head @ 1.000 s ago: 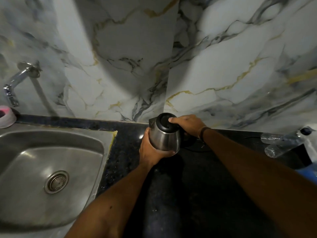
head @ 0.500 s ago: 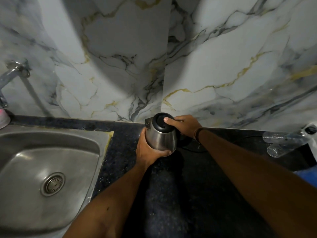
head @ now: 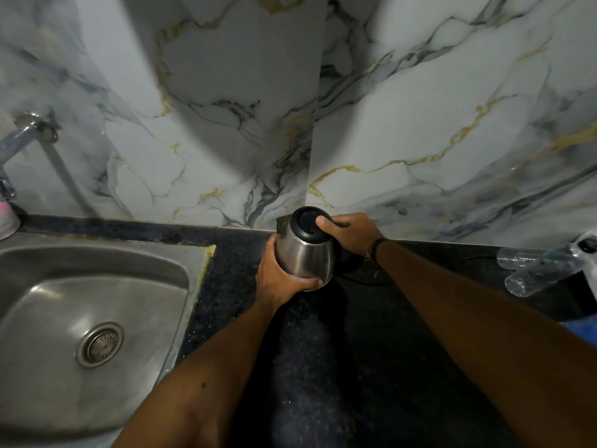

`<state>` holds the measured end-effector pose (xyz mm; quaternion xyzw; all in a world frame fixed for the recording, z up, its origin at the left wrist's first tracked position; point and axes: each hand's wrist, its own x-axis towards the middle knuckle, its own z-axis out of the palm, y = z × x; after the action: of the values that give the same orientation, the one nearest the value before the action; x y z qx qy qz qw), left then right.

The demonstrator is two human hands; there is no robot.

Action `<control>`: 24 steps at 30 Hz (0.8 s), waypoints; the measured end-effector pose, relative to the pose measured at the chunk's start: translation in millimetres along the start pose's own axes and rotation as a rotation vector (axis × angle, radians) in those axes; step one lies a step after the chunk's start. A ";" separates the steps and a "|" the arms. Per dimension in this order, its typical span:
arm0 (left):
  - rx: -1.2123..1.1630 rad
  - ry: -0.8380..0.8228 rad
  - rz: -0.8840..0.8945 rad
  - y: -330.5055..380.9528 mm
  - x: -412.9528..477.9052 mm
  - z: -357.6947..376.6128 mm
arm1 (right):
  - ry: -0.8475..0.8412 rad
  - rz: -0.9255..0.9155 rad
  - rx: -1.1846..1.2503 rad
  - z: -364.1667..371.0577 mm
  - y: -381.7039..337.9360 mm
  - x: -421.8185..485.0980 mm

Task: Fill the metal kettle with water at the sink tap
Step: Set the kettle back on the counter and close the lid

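Observation:
The metal kettle (head: 305,253) with a black lid is held over the dark counter, close to the marble wall. My left hand (head: 279,279) cups its steel body from the left and underneath. My right hand (head: 350,232) grips the handle side, with the thumb resting on the lid. The kettle leans slightly to the left and its lid is closed. At the far left the steel sink (head: 97,305) lies with its drain showing. The chrome tap (head: 22,140) sticks out of the wall above the sink's far corner.
A dark speckled counter (head: 371,367) runs from the sink to the right. Clear plastic bottles (head: 533,270) lie on it at the far right, beside something blue. A pink and white object (head: 8,218) sits behind the sink. A black cord (head: 365,279) runs behind the kettle.
The kettle has tilted a little leftward in both hands, and my right thumb now lies on the lid. The view shifted slightly, otherwise the hands stay in place.

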<state>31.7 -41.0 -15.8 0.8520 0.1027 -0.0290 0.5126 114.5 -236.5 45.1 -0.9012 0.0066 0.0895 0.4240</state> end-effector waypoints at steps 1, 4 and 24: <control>-0.008 0.005 0.008 1.2 1.3 -1.5 | 0.000 -0.008 0.004 -1.4 -2.7 1.0; -0.020 0.025 0.014 5.1 6.5 -9.2 | 0.005 -0.023 0.026 -4.3 -15.9 6.2; -0.011 0.032 -0.025 -22.8 10.5 -26.4 | -0.063 -0.023 -0.024 28.2 -23.7 10.6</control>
<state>35.8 -5.8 -24.7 0.8482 0.1214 -0.0212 0.5151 122.6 -199.0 43.9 -0.9029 -0.0182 0.1130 0.4143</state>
